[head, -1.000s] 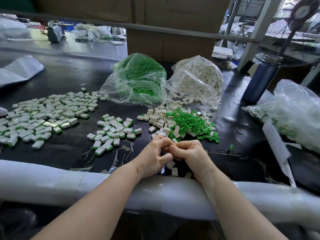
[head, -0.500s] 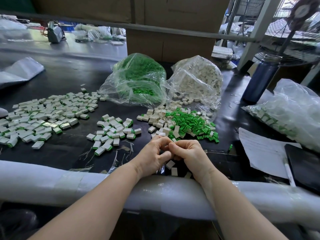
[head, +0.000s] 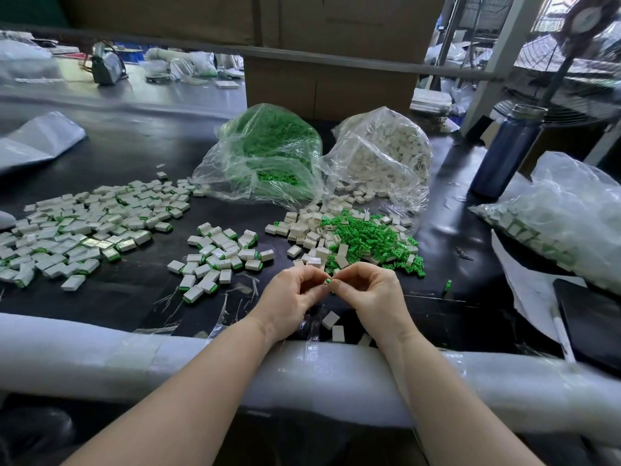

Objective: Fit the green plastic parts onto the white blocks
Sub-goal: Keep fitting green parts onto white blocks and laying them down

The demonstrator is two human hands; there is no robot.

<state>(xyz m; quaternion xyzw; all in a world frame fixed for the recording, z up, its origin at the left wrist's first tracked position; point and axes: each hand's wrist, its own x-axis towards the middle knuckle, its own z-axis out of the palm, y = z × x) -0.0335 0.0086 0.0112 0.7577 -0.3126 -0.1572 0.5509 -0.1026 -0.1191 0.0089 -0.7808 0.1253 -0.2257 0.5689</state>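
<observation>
- left hand (head: 291,297) and right hand (head: 371,294) meet fingertip to fingertip, fingers curled, pinching a green part (head: 328,281) between them.
- loose white blocks (head: 331,319) lie just at 6 o'clock of the hands.
- mixed heap of green parts (head: 366,235) sits at 12 o'clock; fitted blocks (head: 220,255) lie at 10 o'clock.

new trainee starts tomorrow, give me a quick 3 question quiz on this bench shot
1. True or false: the clear bag of green parts lies to the left of the bag of white blocks.
2. Which stands at the far right of the bench? A) blue bottle B) red mug C) yellow box
3. Fill in: the left hand and right hand meet at a small ____ part.

Key: 1 true; 2 A; 3 green
</observation>
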